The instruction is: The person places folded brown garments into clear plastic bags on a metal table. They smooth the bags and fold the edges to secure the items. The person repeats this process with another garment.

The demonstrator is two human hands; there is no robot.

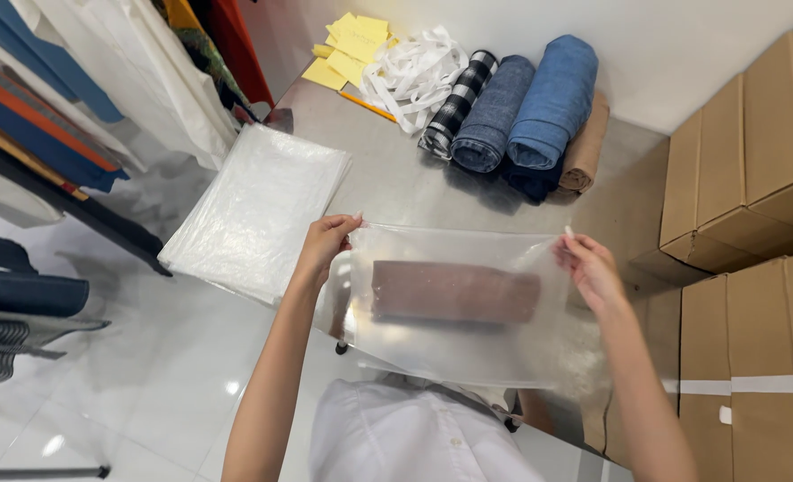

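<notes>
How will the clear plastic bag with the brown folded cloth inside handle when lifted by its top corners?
Likely floppy: the clear plastic bag is thin film, stretched only between the left hand and right hand. Probably slippery, given its glossy sheen. The brown folded cloth looks light but may slide toward the bottom and sag the film.

The place was a garment packing room or small clothing workshop. A grey metal surface (396,183) carried a stack of flat clear plastic bags (258,210), rolled fabric pieces in blue denim, black-and-white check and tan (517,112), a heap of white cloth tape (414,71) and yellow paper slips (352,45). Hanging garments in blue, white and orange (66,98) lined the left side on a rack. Sealed brown cardboard cartons (753,178) were stacked at the right, over a glossy white tiled floor (146,384).
</notes>
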